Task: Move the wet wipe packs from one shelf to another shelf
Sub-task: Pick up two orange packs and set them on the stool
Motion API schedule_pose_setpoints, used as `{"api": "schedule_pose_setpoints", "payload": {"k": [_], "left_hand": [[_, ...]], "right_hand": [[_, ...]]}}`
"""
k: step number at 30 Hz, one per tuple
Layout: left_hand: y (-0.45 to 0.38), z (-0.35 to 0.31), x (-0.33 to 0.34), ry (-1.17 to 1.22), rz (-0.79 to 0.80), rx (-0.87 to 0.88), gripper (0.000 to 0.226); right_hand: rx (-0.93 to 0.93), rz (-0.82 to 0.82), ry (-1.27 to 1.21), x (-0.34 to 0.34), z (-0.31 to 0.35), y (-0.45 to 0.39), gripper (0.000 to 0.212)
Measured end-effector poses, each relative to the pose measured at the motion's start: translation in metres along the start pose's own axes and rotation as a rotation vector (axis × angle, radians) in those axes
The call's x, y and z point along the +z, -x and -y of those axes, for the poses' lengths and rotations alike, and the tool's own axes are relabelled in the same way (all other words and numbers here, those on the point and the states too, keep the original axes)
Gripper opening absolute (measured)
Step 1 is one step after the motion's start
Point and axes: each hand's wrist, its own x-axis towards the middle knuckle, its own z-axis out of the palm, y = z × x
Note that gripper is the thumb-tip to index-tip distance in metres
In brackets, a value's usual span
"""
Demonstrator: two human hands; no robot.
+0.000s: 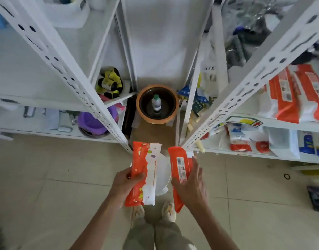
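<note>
Bright, even indoor light, soft faint shadows, strong wide-angle bending of uprights, blurred, smeared edges and corners

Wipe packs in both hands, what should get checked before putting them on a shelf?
1. Left hand grips its wipe pack firmly: ok.
2. Right hand grips the second pack: ok, though it is held from the side.
3. More orange packs wait on the right shelf: ok, some are there.
4. Room on the left shelf: cannot tell, its top is mostly hidden.
5. Floor path free: not ok, a pot with a bottle stands ahead.
</note>
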Motion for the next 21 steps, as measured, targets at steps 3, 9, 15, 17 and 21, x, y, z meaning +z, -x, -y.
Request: {"api": "schedule_pose_setpoints", "payload": {"k": [3,9,15,17,21], "left_hand": [[-0.058,0.04,-0.002,-0.029,-0.078,-0.019,0.038],[-0.159,0.103,0.014,-0.2,-0.194,0.031,0.036],[-0.238,0.154,0.032,-0.27,-0.171,0.006,0.034],[-0.248,0.162,0.034,-0.305,-0.183,0.015,0.035],[-0.261,0.175,0.035,-0.323,-0.221,0.026,0.046]], "right_hand": [[0.053,0.015,0.038,0.065,-0.023,-0.031,0.1],[0.103,-0.02,0.138,0.168,-0.063,-0.08,0.094],[0.091,-0.027,0.193,0.252,-0.082,-0.119,0.099],[0.087,-0.026,0.195,0.267,-0.078,-0.124,0.096],[0.1,-0.055,0.22,0.292,-0.078,-0.128,0.092]]}}
